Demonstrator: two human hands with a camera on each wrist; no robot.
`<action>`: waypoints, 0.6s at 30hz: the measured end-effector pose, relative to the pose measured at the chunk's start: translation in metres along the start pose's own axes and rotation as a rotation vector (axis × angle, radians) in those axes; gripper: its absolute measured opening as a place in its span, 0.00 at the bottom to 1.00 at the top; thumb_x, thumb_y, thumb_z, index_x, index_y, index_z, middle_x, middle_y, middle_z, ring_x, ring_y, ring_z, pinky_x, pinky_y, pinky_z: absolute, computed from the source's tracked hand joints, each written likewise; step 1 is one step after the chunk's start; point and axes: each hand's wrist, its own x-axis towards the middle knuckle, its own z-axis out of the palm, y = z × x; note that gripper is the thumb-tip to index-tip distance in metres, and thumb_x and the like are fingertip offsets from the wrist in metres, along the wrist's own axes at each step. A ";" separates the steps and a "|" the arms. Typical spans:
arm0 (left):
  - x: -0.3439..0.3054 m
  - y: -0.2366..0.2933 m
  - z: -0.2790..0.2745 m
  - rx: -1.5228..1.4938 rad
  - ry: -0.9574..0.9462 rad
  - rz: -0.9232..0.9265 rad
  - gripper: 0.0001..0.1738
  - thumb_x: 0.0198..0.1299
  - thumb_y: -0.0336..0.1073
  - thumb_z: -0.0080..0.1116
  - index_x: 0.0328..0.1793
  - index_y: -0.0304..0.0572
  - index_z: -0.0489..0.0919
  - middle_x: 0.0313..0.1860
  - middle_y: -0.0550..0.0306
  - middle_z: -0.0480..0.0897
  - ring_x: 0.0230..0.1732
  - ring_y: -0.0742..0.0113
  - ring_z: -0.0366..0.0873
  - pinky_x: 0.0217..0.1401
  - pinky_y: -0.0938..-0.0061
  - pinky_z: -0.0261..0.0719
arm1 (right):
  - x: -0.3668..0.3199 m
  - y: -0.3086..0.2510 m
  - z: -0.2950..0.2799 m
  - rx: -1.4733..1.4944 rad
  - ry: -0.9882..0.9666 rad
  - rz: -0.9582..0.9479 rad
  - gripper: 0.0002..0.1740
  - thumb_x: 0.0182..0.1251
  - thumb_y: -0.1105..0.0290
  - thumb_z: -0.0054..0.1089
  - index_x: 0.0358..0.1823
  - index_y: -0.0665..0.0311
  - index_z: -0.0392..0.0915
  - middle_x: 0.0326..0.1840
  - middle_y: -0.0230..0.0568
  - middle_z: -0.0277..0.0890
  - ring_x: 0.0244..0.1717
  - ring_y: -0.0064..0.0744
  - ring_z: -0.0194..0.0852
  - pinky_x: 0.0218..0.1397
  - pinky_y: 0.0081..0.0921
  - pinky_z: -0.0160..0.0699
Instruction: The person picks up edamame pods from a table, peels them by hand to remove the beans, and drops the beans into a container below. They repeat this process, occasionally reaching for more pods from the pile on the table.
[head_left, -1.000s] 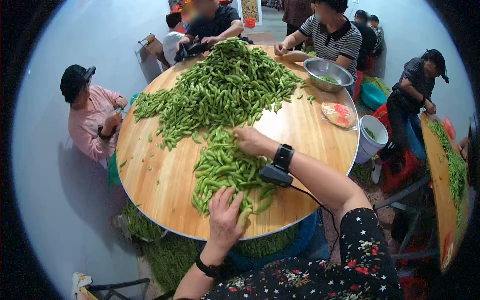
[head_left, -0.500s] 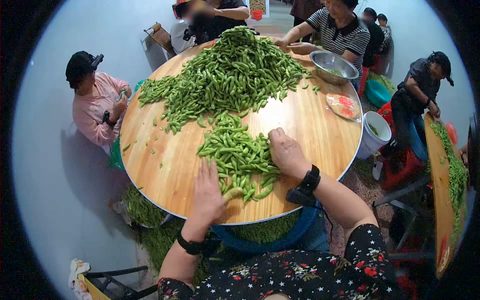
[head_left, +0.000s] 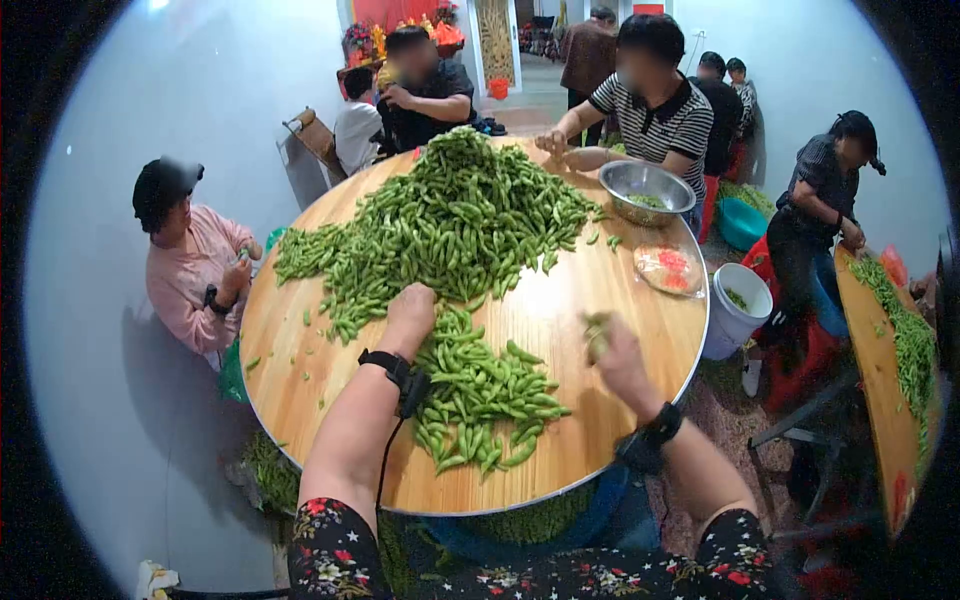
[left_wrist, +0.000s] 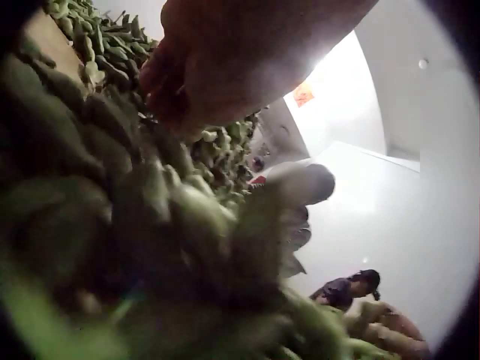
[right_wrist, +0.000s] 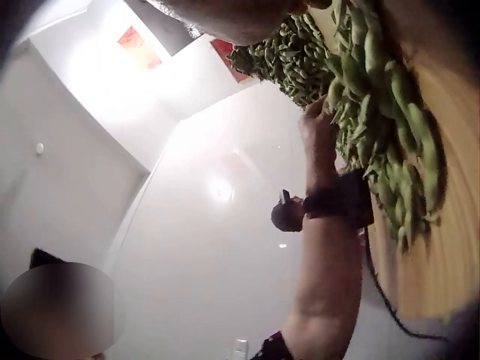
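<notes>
Deep among pods [head_left: 455, 215], fingers of left hand [head_left: 413, 305] hidden

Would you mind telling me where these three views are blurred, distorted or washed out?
Head view: fisheye bends the table rim, corners go black, and the right hand with its pods is motion-blurred. Left wrist view: the pile is out of focus under the left hand; the wall is washed out. Right wrist view: tilted, glare on the wall.
</notes>
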 end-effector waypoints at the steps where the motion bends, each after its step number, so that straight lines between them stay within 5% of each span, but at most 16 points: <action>1: 0.004 -0.002 0.003 0.006 -0.089 -0.045 0.07 0.53 0.32 0.56 0.36 0.42 0.83 0.39 0.46 0.80 0.44 0.48 0.78 0.45 0.58 0.77 | 0.018 -0.003 -0.021 -0.017 0.076 -0.101 0.13 0.64 0.73 0.46 0.47 0.71 0.71 0.31 0.47 0.74 0.23 0.29 0.74 0.27 0.29 0.76; 2: 0.005 -0.003 0.004 0.010 -0.179 -0.090 0.07 0.52 0.35 0.60 0.36 0.46 0.83 0.38 0.47 0.80 0.44 0.47 0.78 0.46 0.57 0.77 | 0.042 0.009 -0.038 -0.057 0.221 -0.164 0.13 0.64 0.73 0.46 0.47 0.72 0.72 0.27 0.42 0.73 0.20 0.27 0.72 0.25 0.26 0.75; 4: -0.001 0.005 -0.008 -0.033 -0.190 -0.052 0.06 0.51 0.34 0.60 0.36 0.47 0.83 0.39 0.48 0.79 0.44 0.47 0.78 0.46 0.57 0.77 | 0.066 -0.012 -0.075 0.055 0.261 0.227 0.13 0.64 0.72 0.48 0.48 0.69 0.72 0.30 0.37 0.72 0.21 0.22 0.70 0.22 0.21 0.71; 8: -0.013 0.022 -0.017 0.065 -0.233 0.016 0.11 0.50 0.31 0.56 0.42 0.46 0.77 0.43 0.52 0.78 0.50 0.50 0.74 0.51 0.57 0.72 | 0.048 -0.010 -0.063 0.154 0.138 0.118 0.14 0.64 0.70 0.51 0.48 0.68 0.73 0.28 0.34 0.72 0.20 0.21 0.69 0.21 0.20 0.69; 10: -0.021 0.029 -0.024 0.012 -0.048 -0.006 0.12 0.48 0.29 0.56 0.41 0.45 0.75 0.41 0.53 0.78 0.48 0.51 0.74 0.51 0.58 0.68 | 0.013 -0.024 -0.035 0.074 -0.016 0.039 0.11 0.63 0.71 0.53 0.44 0.69 0.75 0.30 0.40 0.75 0.22 0.23 0.72 0.25 0.23 0.74; 11: -0.022 0.030 -0.028 -0.054 0.014 -0.018 0.11 0.48 0.27 0.54 0.41 0.44 0.73 0.39 0.52 0.77 0.46 0.50 0.73 0.49 0.57 0.66 | 0.001 -0.015 -0.018 -0.005 -0.087 -0.072 0.12 0.65 0.70 0.54 0.47 0.66 0.76 0.27 0.31 0.73 0.22 0.17 0.68 0.23 0.18 0.69; 13: -0.029 0.032 -0.043 -0.140 0.062 -0.019 0.12 0.48 0.26 0.54 0.41 0.43 0.73 0.40 0.50 0.77 0.45 0.47 0.73 0.49 0.56 0.67 | -0.028 -0.024 0.010 -0.126 -0.199 -0.286 0.12 0.62 0.72 0.56 0.46 0.65 0.77 0.30 0.41 0.76 0.29 0.27 0.73 0.33 0.27 0.73; 18: -0.068 0.045 -0.062 -0.394 0.169 0.036 0.11 0.56 0.27 0.53 0.46 0.41 0.73 0.39 0.44 0.78 0.47 0.43 0.73 0.49 0.55 0.68 | -0.062 -0.044 0.051 -0.176 -0.444 -0.348 0.10 0.61 0.70 0.55 0.41 0.68 0.73 0.33 0.53 0.74 0.38 0.50 0.74 0.43 0.39 0.73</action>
